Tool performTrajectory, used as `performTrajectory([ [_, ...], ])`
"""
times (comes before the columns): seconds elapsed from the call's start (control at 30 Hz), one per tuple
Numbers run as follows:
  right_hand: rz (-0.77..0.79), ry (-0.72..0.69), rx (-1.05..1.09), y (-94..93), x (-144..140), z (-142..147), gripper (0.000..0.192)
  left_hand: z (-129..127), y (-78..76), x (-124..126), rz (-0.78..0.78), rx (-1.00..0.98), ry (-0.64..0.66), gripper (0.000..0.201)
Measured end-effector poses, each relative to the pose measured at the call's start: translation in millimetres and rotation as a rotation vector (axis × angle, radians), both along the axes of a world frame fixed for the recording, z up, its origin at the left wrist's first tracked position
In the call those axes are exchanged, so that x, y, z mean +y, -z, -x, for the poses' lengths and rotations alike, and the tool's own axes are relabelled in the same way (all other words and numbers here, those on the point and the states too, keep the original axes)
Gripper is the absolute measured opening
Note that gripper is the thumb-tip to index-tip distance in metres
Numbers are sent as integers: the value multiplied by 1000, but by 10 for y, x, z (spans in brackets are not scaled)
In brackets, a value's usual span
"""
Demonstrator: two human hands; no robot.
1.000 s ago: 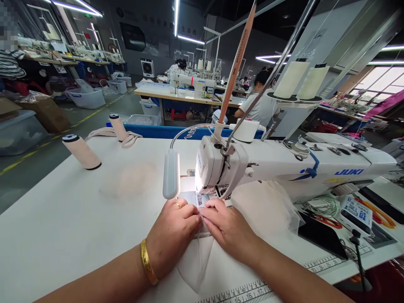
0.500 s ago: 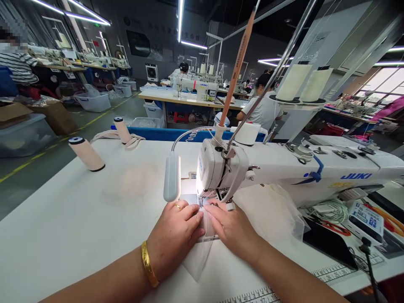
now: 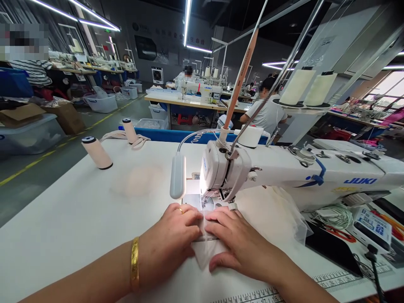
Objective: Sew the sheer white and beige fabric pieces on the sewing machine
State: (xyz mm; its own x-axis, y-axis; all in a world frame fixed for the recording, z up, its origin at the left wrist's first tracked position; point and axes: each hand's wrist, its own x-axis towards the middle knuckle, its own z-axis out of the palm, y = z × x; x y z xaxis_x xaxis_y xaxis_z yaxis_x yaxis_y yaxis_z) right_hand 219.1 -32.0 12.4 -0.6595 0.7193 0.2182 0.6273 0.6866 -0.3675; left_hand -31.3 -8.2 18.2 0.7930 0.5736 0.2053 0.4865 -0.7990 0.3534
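Note:
A white JUKI sewing machine point(image 3: 211, 166) stands before me, its needle area lit. A strip of sheer white fabric point(image 3: 203, 254) lies in front of the presser foot, with a pointed end toward me. My left hand point(image 3: 172, 233), with a ring and gold bangle, is closed on the fabric's left side, fingertips beside the foot. My right hand point(image 3: 236, 240) rests on the fabric's right side, fingers stretched out flat and thumb apart. More sheer fabric point(image 3: 277, 214) is bunched under the machine arm. Parts of the strip are hidden beneath my fingers.
Two thread cones point(image 3: 97, 152) stand at the table's back left. A grey lamp point(image 3: 178, 176) hangs left of the needle. A black phone-like slab point(image 3: 333, 250), cables point(image 3: 334, 216) and a printed ruler point(image 3: 341, 275) lie at right. Other people sit at machines behind.
My hands have drawn slightly toward me from the presser foot. My right thumb has spread away from the fingers, and more of the metal plate shows. The view has shifted slightly left.

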Motion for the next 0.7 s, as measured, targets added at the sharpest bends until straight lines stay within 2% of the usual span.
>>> performTrajectory([
  [0.07,17,-11,25,-8,14,2,1,-20,105,41,-23,-86,-27,19],
  [0.13,5,17,108,21,51,16,16,-74,193,99,5,-165,-85,21],
  [0.2,-13,85,209,54,86,34,19,-148,222,159,75,-217,-149,19],
  [0.37,1,272,434,68,124,87,24,-292,133,260,245,-248,-262,14],
  [0.5,75,355,507,64,147,120,29,-308,105,278,267,-256,-245,11],
  [0.7,18,317,440,61,137,121,42,-300,85,279,296,-349,-172,17],
])
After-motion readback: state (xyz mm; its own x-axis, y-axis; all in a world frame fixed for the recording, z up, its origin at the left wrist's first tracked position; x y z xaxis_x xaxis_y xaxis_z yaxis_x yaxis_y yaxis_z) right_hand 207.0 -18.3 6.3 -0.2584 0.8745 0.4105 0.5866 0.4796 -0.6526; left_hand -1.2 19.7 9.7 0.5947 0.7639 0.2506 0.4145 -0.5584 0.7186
